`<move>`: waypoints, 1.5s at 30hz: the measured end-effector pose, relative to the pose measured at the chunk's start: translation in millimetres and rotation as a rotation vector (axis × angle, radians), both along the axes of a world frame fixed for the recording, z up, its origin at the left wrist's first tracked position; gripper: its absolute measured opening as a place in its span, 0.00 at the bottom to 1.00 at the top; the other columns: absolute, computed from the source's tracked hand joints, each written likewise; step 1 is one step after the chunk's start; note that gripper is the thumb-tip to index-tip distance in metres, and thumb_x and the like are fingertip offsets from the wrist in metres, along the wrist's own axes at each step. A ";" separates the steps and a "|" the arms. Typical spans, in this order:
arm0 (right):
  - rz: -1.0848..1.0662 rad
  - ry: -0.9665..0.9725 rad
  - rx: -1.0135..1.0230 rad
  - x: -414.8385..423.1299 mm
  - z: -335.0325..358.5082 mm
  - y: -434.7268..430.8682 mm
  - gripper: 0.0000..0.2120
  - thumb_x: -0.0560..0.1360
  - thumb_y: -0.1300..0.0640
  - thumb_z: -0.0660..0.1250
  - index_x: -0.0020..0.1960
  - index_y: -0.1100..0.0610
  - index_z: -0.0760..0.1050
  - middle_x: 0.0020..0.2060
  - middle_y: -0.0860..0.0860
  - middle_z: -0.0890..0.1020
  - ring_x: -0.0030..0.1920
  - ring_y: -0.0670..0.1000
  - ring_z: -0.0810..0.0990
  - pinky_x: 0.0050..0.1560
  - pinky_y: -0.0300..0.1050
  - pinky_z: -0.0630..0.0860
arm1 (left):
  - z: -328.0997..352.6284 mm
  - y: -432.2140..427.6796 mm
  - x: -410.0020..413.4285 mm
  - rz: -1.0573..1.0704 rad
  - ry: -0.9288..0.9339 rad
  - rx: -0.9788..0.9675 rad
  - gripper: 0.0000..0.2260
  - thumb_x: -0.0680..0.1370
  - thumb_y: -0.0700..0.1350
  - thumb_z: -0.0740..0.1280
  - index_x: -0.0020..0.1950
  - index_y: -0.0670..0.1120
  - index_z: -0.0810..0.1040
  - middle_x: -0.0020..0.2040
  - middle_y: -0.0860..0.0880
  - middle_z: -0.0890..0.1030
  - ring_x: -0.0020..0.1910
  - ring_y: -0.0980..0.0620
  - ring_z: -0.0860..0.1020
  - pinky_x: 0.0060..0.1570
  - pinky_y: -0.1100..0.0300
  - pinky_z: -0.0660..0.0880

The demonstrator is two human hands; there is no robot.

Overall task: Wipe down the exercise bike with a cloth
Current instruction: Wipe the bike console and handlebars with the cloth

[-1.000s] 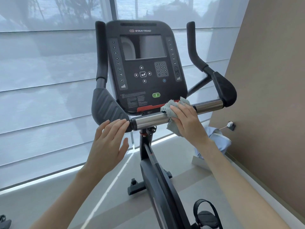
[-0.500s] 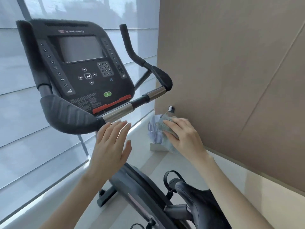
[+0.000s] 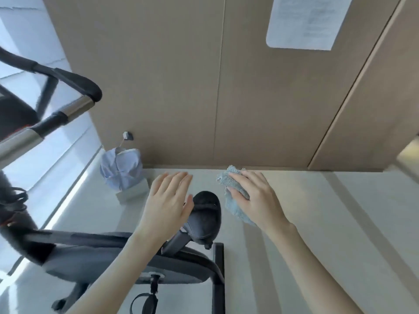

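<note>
The exercise bike's dark body [image 3: 95, 257] fills the lower left, and its black saddle [image 3: 205, 217] sits between my two hands. The chrome handlebar [image 3: 45, 120] with its black end grip runs off the left edge. My right hand [image 3: 256, 198] holds a light blue cloth [image 3: 233, 200] in the air just right of the saddle, fingers spread over it, cloth bunched under the palm. My left hand [image 3: 169, 203] hovers flat with straight fingers over the saddle's left side and holds nothing.
A beige panelled wall [image 3: 204, 75] stands close ahead with a white notice [image 3: 303, 21] at upper right. A bin lined with a blue bag [image 3: 121, 173] sits on the pale floor by the wall, under a small wall plug [image 3: 127, 135]. Window blinds at left.
My view has swung right and down, from the console and handlebar to the saddle. My right hand took the cloth off the handlebar and carried it beside the saddle; my left hand moved over the saddle.
</note>
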State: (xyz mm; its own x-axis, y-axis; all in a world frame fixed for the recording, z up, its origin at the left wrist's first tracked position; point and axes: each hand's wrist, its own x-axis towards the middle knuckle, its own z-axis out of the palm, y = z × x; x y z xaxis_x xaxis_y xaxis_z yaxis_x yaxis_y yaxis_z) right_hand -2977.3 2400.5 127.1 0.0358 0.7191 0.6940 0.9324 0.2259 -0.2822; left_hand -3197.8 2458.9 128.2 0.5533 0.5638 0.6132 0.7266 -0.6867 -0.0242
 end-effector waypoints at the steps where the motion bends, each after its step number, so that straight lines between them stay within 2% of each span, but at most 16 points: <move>1: -0.039 0.002 -0.007 12.3 0.1 -10.3 0.15 0.71 0.57 0.73 0.56 0.58 0.80 0.49 0.52 0.81 0.51 0.54 0.78 0.52 0.42 0.74 | -0.6 -1.4 14.6 -0.033 0.003 -0.005 0.16 0.76 0.44 0.62 0.60 0.37 0.78 0.58 0.42 0.80 0.56 0.42 0.78 0.61 0.45 0.70; 8: -0.246 0.049 -0.052 91.5 6.4 -56.2 0.15 0.71 0.60 0.73 0.56 0.61 0.80 0.51 0.55 0.82 0.54 0.57 0.79 0.53 0.48 0.77 | -8.0 -6.1 116.0 -0.160 0.016 -0.072 0.19 0.77 0.47 0.59 0.61 0.37 0.77 0.59 0.42 0.79 0.54 0.42 0.78 0.61 0.46 0.69; 12: -0.289 0.053 -0.083 145.3 8.5 -61.2 0.14 0.71 0.60 0.72 0.56 0.61 0.80 0.51 0.55 0.81 0.55 0.58 0.78 0.53 0.46 0.75 | -14.3 -4.5 178.9 -0.175 -0.010 -0.111 0.20 0.77 0.48 0.57 0.61 0.37 0.77 0.58 0.42 0.80 0.53 0.41 0.79 0.60 0.46 0.70; 18: -0.231 0.063 -0.111 238.9 7.8 -42.0 0.14 0.71 0.60 0.72 0.56 0.60 0.80 0.51 0.54 0.81 0.55 0.57 0.78 0.54 0.47 0.75 | -19.7 1.7 270.9 -0.075 -0.061 -0.188 0.20 0.77 0.48 0.57 0.60 0.37 0.77 0.57 0.42 0.80 0.51 0.40 0.79 0.60 0.48 0.66; 25: -0.110 0.071 -0.145 322.9 5.1 6.0 0.14 0.72 0.59 0.72 0.57 0.60 0.80 0.51 0.54 0.81 0.54 0.57 0.78 0.54 0.45 0.73 | -21.1 19.4 343.0 0.084 -0.063 -0.245 0.20 0.77 0.48 0.56 0.61 0.38 0.77 0.59 0.42 0.79 0.53 0.41 0.78 0.60 0.46 0.69; 31: -0.020 0.095 -0.156 354.4 -4.1 68.0 0.14 0.72 0.58 0.72 0.56 0.60 0.80 0.50 0.53 0.82 0.53 0.56 0.78 0.53 0.43 0.73 | -27.1 60.6 369.0 0.158 -0.051 -0.239 0.18 0.76 0.46 0.61 0.60 0.37 0.77 0.58 0.42 0.80 0.53 0.41 0.79 0.60 0.45 0.71; 35: 0.052 0.118 -0.162 368.3 -10.9 126.2 0.14 0.72 0.58 0.72 0.57 0.60 0.80 0.51 0.53 0.81 0.55 0.56 0.78 0.54 0.46 0.75 | -31.5 108.4 384.9 0.211 -0.060 -0.238 0.17 0.76 0.46 0.62 0.60 0.37 0.78 0.57 0.42 0.80 0.53 0.40 0.79 0.59 0.44 0.72; 38: 0.091 0.115 -0.152 380.3 -14.9 182.3 0.14 0.73 0.58 0.71 0.57 0.59 0.79 0.51 0.53 0.81 0.54 0.56 0.78 0.54 0.45 0.74 | -33.1 159.3 398.1 0.220 -0.055 -0.216 0.19 0.77 0.48 0.57 0.60 0.37 0.78 0.57 0.42 0.80 0.54 0.41 0.78 0.60 0.45 0.71; 45: 0.179 0.116 -0.096 397.1 -6.9 348.1 0.14 0.73 0.57 0.71 0.57 0.60 0.79 0.50 0.54 0.81 0.54 0.56 0.77 0.57 0.39 0.68 | -18.6 312.0 412.8 0.254 -0.090 -0.111 0.18 0.76 0.47 0.59 0.60 0.38 0.77 0.57 0.43 0.80 0.57 0.43 0.78 0.63 0.48 0.66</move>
